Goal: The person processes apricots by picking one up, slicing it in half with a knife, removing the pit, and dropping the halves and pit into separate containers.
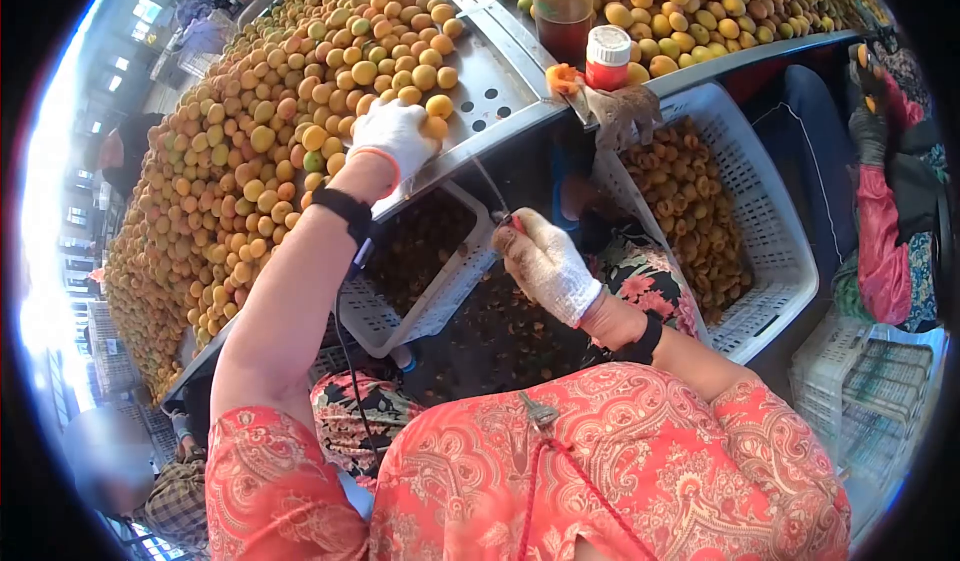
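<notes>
My left hand [388,143], in a white glove with an orange cuff, reaches onto the metal table. Its fingers are curled against an apricot [434,128] at the edge of a large heap of apricots [260,141]. How far they wrap round the fruit is partly hidden. My right hand [548,266], in a soiled white glove, is closed on the red handle of a small knife [489,178]. The thin blade points up and to the left, over the gap between table and lap. Below my left wrist stands a white crate [455,306] with dark contents.
A larger white crate [785,251] of opened apricots stands to the right. On the table edge are a jar of brown liquid [562,11], a red bottle [607,61], an opened apricot [565,79] and dirty gloves [625,116]. A co-worker's pink sleeve [882,246] shows far right.
</notes>
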The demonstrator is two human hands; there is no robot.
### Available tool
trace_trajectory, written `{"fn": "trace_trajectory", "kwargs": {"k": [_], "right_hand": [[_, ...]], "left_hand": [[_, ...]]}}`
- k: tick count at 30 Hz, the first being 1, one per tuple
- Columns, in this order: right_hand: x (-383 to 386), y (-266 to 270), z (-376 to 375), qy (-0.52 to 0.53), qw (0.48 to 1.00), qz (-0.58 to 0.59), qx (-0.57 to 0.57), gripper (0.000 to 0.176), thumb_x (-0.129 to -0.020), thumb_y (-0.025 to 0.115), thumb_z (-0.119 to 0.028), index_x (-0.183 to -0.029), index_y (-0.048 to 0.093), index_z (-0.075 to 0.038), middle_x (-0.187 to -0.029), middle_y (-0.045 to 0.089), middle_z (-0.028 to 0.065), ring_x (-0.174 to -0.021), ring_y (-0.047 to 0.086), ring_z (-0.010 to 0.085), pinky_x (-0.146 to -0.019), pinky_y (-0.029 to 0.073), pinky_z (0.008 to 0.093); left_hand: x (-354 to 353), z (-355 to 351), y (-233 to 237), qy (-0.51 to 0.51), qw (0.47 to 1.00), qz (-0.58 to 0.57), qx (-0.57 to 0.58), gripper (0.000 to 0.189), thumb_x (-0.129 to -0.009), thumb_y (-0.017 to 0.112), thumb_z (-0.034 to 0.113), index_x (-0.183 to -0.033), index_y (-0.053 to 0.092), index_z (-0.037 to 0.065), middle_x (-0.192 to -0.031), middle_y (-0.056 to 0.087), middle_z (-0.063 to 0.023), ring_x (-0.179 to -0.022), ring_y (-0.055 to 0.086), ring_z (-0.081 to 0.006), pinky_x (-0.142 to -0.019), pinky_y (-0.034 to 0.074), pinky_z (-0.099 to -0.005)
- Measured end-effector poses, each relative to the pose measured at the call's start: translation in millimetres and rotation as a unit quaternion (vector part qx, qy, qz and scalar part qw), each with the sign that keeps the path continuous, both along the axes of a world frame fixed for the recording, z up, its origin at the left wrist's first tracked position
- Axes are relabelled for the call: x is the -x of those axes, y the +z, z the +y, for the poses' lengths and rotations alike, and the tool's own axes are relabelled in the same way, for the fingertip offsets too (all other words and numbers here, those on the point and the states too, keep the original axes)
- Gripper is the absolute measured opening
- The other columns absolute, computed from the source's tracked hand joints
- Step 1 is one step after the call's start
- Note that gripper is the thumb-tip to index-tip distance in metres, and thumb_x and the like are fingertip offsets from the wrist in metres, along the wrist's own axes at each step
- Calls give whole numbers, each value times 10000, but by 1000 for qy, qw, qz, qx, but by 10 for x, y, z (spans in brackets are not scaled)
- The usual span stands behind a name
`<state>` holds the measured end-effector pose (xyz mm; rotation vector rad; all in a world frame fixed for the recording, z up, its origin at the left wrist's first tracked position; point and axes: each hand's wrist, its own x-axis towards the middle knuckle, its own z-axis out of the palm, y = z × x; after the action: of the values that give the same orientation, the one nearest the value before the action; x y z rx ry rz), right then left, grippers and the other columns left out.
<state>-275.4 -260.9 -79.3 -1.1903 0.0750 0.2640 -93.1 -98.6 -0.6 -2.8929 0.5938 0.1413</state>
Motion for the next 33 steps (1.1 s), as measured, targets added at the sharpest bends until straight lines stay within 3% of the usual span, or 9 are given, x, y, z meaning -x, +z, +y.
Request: {"fn": "trace_trajectory", "kwargs": {"k": [2,4,6,11,14,18,20,25,33], "right_hand": [[16,167,-88,2,999,41,20,130,-985,558,-172,-973,568,-43,-705,519,-15,-613,468,54,-541,394,231],[44,269,-108,-2,1000,-2,11,131,-986,542,-170,-975,558,-40,-705,519,-18,-602,461,52,-533,391,230],[86,473,-121,29,998,-56,12,150,-982,534,-176,-973,552,-28,-713,531,-9,-610,470,55,-535,399,245],[283,768,39,45,953,-239,180,211,-988,533,-215,-969,517,-5,-695,538,180,-617,563,330,-591,456,384],[440,883,127,55,935,-272,219,221,-985,554,-223,-953,506,-10,-700,554,175,-626,571,349,-593,459,393],[646,1083,260,68,920,-301,241,222,-990,557,-228,-951,497,-17,-699,560,166,-621,576,315,-590,460,385],[768,1261,305,109,953,-211,190,213,-994,554,-224,-955,492,-24,-695,566,153,-616,580,277,-584,459,376],[937,1368,433,119,925,-284,224,240,-1005,535,-254,-945,491,-26,-689,562,140,-613,579,252,-581,456,367],[1124,1532,602,137,904,-326,241,249,-1012,522,-268,-963,504,-24,-699,562,139,-624,583,255,-594,462,359]], "left_hand": [[65,138,127,38,978,70,193,410,-779,674,189,-1164,666,46,-1079,659,-127,-911,628,-278,-860,507,-352],[375,211,305,83,812,232,530,466,-780,661,89,-1224,596,-37,-1047,640,-114,-860,610,-209,-794,511,-316],[775,257,460,108,663,313,671,492,-788,654,48,-1253,546,-70,-1038,630,-100,-855,606,-158,-757,514,-297],[1662,246,577,106,545,282,783,519,-823,663,55,-1313,512,-27,-1065,619,-96,-866,629,-168,-760,532,-312],[1976,285,603,119,486,257,827,469,-846,656,12,-1298,537,-23,-1043,626,-69,-843,619,-135,-723,520,-263],[2281,393,724,108,478,200,848,419,-871,642,21,-1279,555,-17,-1035,621,-48,-809,604,-120,-750,504,-263],[2404,422,792,101,499,174,843,418,-860,654,20,-1266,563,-15,-1030,617,-48,-804,596,-111,-733,502,-256],[2693,585,932,94,537,116,830,455,-830,675,2,-1269,557,-14,-1042,615,-54,-836,600,-111,-724,509,-239],[3022,861,1044,65,444,170,877,522,-834,655,4,-1334,507,-33,-1073,635,-111,-821,651,-179,-739,547,-288]]}}
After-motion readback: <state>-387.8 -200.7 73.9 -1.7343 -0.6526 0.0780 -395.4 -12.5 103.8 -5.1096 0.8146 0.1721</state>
